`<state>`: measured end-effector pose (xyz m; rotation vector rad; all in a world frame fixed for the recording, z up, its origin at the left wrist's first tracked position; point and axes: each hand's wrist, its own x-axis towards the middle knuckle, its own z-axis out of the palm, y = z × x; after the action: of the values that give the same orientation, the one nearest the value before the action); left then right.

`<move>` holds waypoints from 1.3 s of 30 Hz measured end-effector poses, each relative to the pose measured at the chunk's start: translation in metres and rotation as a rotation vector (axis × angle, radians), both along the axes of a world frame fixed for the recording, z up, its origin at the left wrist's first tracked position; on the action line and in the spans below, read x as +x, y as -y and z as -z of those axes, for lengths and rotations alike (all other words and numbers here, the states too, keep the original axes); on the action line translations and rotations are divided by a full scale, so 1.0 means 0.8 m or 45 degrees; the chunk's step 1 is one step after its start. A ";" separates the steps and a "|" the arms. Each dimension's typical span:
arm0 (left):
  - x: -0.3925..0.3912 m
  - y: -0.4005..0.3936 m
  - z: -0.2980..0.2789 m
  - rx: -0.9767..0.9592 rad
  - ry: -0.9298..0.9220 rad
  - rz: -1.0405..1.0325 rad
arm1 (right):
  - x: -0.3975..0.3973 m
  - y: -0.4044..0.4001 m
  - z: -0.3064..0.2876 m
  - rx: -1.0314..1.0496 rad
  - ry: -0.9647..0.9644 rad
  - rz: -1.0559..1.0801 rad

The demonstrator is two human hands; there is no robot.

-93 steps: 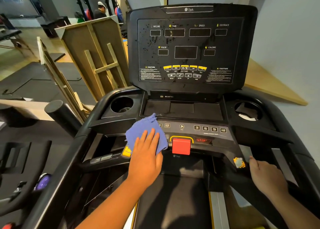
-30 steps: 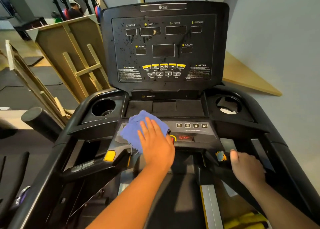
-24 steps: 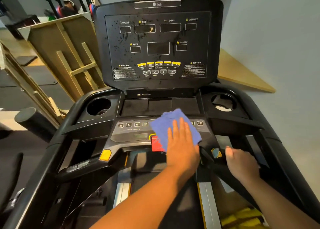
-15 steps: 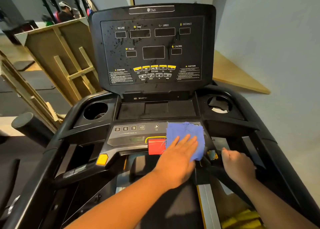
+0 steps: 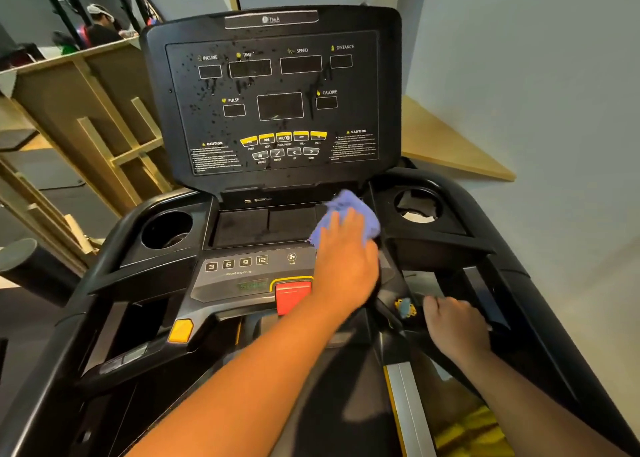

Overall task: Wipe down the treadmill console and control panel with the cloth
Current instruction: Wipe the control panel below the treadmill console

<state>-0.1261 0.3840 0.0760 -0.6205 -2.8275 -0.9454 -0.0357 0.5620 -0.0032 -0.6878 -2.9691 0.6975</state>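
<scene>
The left hand [image 5: 346, 266] presses the blue cloth [image 5: 349, 214] flat-palmed onto the right end of the tray under the console [image 5: 273, 100], its grip spread over the cloth. The right hand [image 5: 453, 328] is clenched on the handlebar [image 5: 498, 370].

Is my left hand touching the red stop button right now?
Apart. The head view shows the left hand pressing the blue cloth up on the tray's right end, with the red stop button uncovered below and beside the wrist.

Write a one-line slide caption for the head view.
Left hand presses a blue cloth onto the treadmill tray; right hand grips the handlebar.
</scene>
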 end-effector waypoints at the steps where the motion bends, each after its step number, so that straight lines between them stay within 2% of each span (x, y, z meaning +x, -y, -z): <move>1: 0.006 -0.009 0.025 -0.284 -0.029 0.085 | 0.000 0.000 0.000 -0.007 -0.006 0.001; 2: 0.011 -0.016 0.045 -0.499 -0.034 0.125 | -0.001 -0.001 0.000 -0.019 -0.017 0.001; 3: 0.017 -0.021 0.058 -0.602 -0.050 0.158 | -0.001 -0.001 -0.001 -0.019 -0.024 -0.005; 8: 0.043 -0.021 0.081 -0.628 -0.144 0.427 | 0.000 0.000 -0.007 0.162 0.015 -0.145; 11: 0.044 -0.004 0.089 -0.766 -0.267 0.419 | 0.000 -0.001 -0.007 0.194 0.060 -0.149; 13: 0.040 0.010 0.092 -0.815 -0.337 0.359 | 0.000 -0.003 -0.003 0.066 0.023 -0.073; 15: 0.039 0.032 0.091 -0.797 -0.332 0.290 | 0.000 -0.004 0.000 -0.029 -0.024 -0.031; 19: 0.037 0.090 0.093 -0.707 -0.209 0.134 | -0.001 -0.004 0.005 -0.039 -0.042 -0.030; 25: 0.026 0.178 0.090 -0.500 -0.122 -0.358 | -0.001 -0.001 0.006 0.024 -0.035 0.017; 30: 0.023 0.170 0.082 -0.474 -0.014 -0.601 | -0.003 0.000 0.005 0.030 -0.037 0.007; 35: 0.026 0.102 0.064 -0.506 0.091 -0.517 | -0.001 0.001 0.004 0.046 -0.061 -0.007; 39: 0.033 0.028 0.064 -0.579 0.049 -0.284 | -0.002 0.000 0.004 0.028 -0.060 -0.005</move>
<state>-0.1000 0.3619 0.0249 -0.3092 -3.0789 -0.2798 -0.0372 0.5618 -0.0060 -0.6553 -2.9317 0.6704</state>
